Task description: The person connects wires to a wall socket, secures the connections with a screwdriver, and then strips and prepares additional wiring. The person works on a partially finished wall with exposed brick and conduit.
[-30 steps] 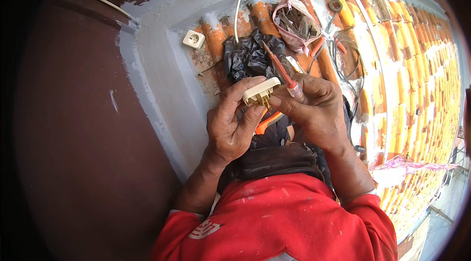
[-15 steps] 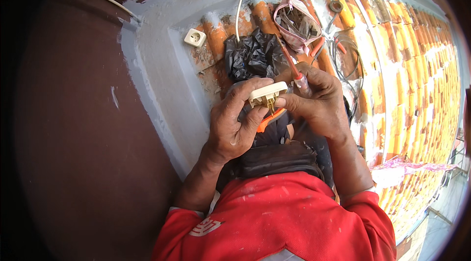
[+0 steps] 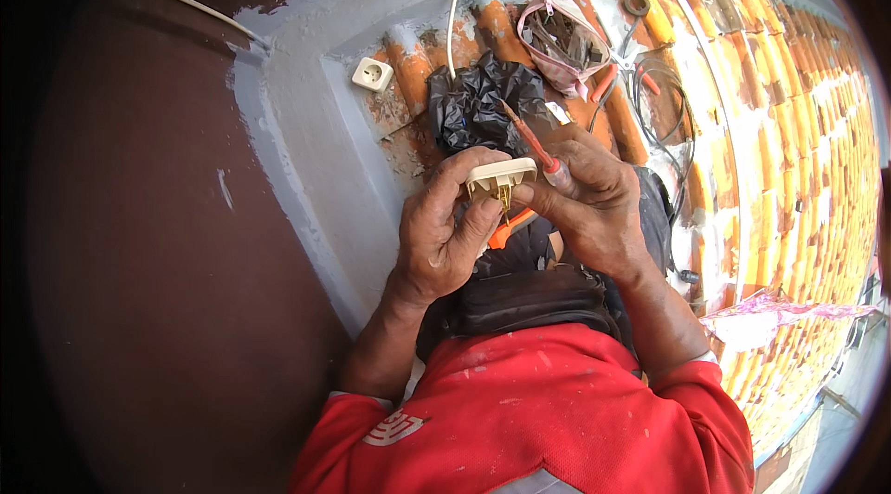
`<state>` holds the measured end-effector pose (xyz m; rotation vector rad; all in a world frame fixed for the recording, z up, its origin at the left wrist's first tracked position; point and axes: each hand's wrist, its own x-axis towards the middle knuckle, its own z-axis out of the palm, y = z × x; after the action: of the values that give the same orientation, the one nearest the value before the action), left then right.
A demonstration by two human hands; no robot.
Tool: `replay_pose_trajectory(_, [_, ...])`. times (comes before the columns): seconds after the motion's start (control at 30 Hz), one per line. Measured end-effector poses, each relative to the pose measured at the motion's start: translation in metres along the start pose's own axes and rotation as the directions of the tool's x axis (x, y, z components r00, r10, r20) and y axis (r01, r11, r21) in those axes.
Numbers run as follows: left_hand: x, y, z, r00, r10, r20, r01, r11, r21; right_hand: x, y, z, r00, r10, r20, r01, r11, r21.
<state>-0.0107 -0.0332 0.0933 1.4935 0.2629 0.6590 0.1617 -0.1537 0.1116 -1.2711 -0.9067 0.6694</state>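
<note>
Between my fingers, in front of my lap, is a cream electrical socket piece [image 3: 502, 175] with brass contacts [image 3: 504, 197] showing on its underside. My left hand [image 3: 432, 239] pinches it, its thumb pressed by the contacts. My right hand [image 3: 599, 206] is closed round a screwdriver [image 3: 532, 139] with a clear handle and a red shaft, whose tip points up and left. My right thumb also touches the socket piece near the contacts. Just below lies something orange [image 3: 509, 230], partly covered by my hands. Another cream wall socket [image 3: 372, 75] rests on the tiles further left.
A black plastic bag [image 3: 483, 109] lies beyond my hands, with a pale cable [image 3: 454, 16] running into it. Behind it, right, sits a pink zip pouch [image 3: 561, 46] of small parts. Red-handled pliers [image 3: 603, 84] and dark cable [image 3: 688, 127] lie on the sloping roof tiles [image 3: 770, 169]. Left stands a brown wall [image 3: 158, 243].
The screwdriver in my right hand has swung leftward, its tip now in front of the black bag. The socket piece has tilted and moved slightly left; both hands keep hold.
</note>
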Motion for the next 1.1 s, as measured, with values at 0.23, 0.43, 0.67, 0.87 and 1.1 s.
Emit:
replay_pose_trajectory(0.23, [-0.001, 0.009, 0.015, 0.996, 0.0, -0.087, 0.008, 0.995, 0.096, -0.003, 0.004, -0.003, 1.0, 0.016, -0.001, -0.016, 1.0, -0.02])
replay_pose_trajectory(0.43, [0.004, 0.018, 0.021, 0.998, 0.025, -0.061, -0.003, 0.938, 0.347, -0.008, 0.005, -0.009, 0.955, 0.296, -0.01, -0.29, 0.944, 0.159])
replay_pose_trajectory(0.67, [0.004, 0.016, 0.024, 0.997, 0.035, -0.071, -0.016, 0.968, 0.25, -0.016, 0.006, -0.011, 0.948, 0.315, -0.032, -0.304, 0.934, 0.185])
replay_pose_trajectory(0.87, [-0.002, 0.015, 0.04, 0.97, 0.066, -0.233, -0.042, 0.993, 0.107, -0.015, 0.0, -0.01, 0.959, 0.282, -0.025, -0.279, 0.956, 0.095])
replay_pose_trajectory(1.1, [-0.001, 0.01, 0.018, 0.987, 0.133, -0.091, -0.076, 0.881, 0.467, -0.017, 0.01, -0.01, 0.953, 0.304, 0.0, -0.303, 0.947, 0.108])
